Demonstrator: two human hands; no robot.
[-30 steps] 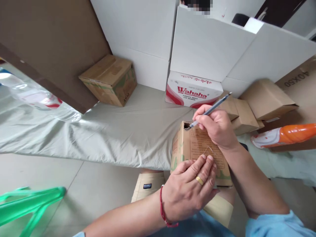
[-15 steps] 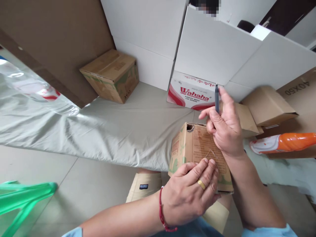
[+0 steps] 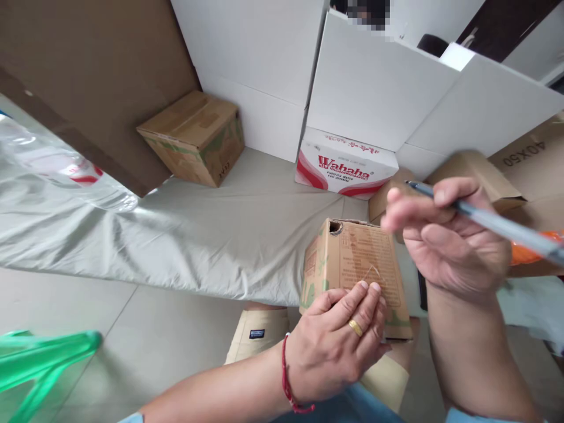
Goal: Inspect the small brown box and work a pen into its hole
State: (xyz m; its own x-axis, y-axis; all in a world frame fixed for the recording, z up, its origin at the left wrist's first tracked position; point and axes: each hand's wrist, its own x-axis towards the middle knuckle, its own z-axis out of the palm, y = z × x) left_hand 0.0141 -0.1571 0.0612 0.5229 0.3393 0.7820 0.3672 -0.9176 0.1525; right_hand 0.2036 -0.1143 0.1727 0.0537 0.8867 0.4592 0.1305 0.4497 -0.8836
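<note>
- We hold the small brown cardboard carton with green print [image 3: 352,264] with our left hand [image 3: 339,346]; the carton rests on our lap at the edge of the grey-green cloth-covered surface [image 3: 198,235], its printed top face turned up toward the camera.
- The left hand lies flat on the near end of the carton, fingers together and pressed on the top face, thumb wrapped round the near left edge. A gold ring sits on one finger and a red cord bracelet [image 3: 288,379] circles the wrist.
- Our right hand [image 3: 453,247] is raised above and to the right of the carton, clear of it. Its fingers are closed around a slim grey-blue pen [image 3: 489,220].
- The long axis of the pen runs nearly level, from lower right to upper left; its dark tip [image 3: 409,184] points left, above the carton's far right corner.
- A small round hole [image 3: 335,228] is punched in the carton's far left corner. It lies to the left of and below the pen tip, with a clear gap between them.
- The right hand is the one nearer the hole; the left hand sits at the opposite, near end of the carton.
- Farther back on the cloth stand a second brown carton [image 3: 194,138] and a red-and-white printed box [image 3: 343,164], both well apart from the hands.
</note>
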